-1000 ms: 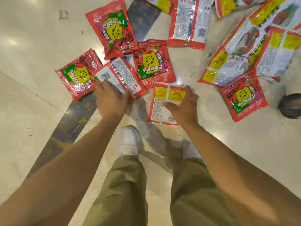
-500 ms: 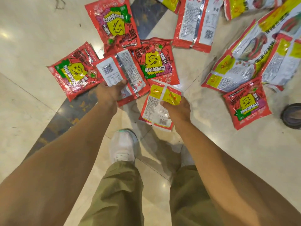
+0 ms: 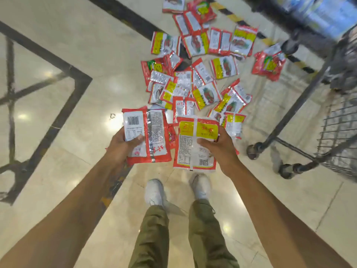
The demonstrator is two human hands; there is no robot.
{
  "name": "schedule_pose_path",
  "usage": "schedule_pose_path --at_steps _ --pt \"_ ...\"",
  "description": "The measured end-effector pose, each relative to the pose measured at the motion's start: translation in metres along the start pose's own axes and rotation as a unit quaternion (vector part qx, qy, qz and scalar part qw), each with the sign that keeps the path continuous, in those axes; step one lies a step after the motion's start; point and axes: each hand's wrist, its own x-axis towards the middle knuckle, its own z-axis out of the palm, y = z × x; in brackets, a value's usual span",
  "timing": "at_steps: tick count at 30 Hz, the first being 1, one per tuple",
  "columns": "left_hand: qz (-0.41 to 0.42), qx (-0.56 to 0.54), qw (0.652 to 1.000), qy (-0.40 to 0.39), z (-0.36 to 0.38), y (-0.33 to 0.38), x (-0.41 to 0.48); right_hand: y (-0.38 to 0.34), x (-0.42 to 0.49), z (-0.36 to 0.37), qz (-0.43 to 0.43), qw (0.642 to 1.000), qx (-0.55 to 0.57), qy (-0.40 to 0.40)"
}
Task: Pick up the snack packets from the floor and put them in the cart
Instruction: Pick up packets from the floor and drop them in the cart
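So we've got one packet in each hand right now. The left hand [image 3: 123,146] pinches the left packet [image 3: 146,132] barcode side up, thumb on top and fingers curled underneath. The right hand [image 3: 218,149] does the same with the right packet [image 3: 195,144], thumb across the label and fingers wrapped behind. Both packets are up in the air, clear of the floor [image 3: 77,45], held flat and side by side. We'd guess that's so neither one folds or slips on the way over.

The rest of the pile [image 3: 202,78] is spread on the floor at 12 to 1 o'clock from our hands. The cart [image 3: 338,122] sits at about 3 o'clock, well apart from the hands, so both packets need a swing to the right. Nothing has gone in with this grab yet.

Versus half a second ago: back then we were bent low, with the hands just closing on these two packets right at floor level. A second ago the hands were still reaching onto them as they lay on the floor. Now we're up straighter, the packets are lifted, and the whole pile plus the cart has come into view.
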Motion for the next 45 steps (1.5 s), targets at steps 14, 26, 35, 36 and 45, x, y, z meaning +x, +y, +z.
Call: schedule_pose_path --at_steps 14,26,35,36,45 --pt "0.216 0.117 0.951 -0.185 0.24 0.435 -0.293 -0.376 -0.337 -0.294 -0.242 0.947 0.12 0.175" --pt "0.289 0.185 0.911 -0.228 0.506 0.486 -0.335 -0.351 -0.363 -0.588 -0.274 0.901 0.205 0.266" --pt "0.229 0.235 0.927 -0.184 0.716 0.43 -0.268 -0.29 -0.269 -0.78 -0.205 0.916 0.228 0.26" --pt "0.225 0.239 0.928 -0.178 0.732 0.422 -0.258 -0.284 -0.256 -0.791 -0.197 0.917 0.229 0.259" --pt "0.182 0.286 0.92 -0.197 0.806 0.354 -0.134 -0.229 -0.095 -0.809 -0.15 0.942 0.2 0.224"
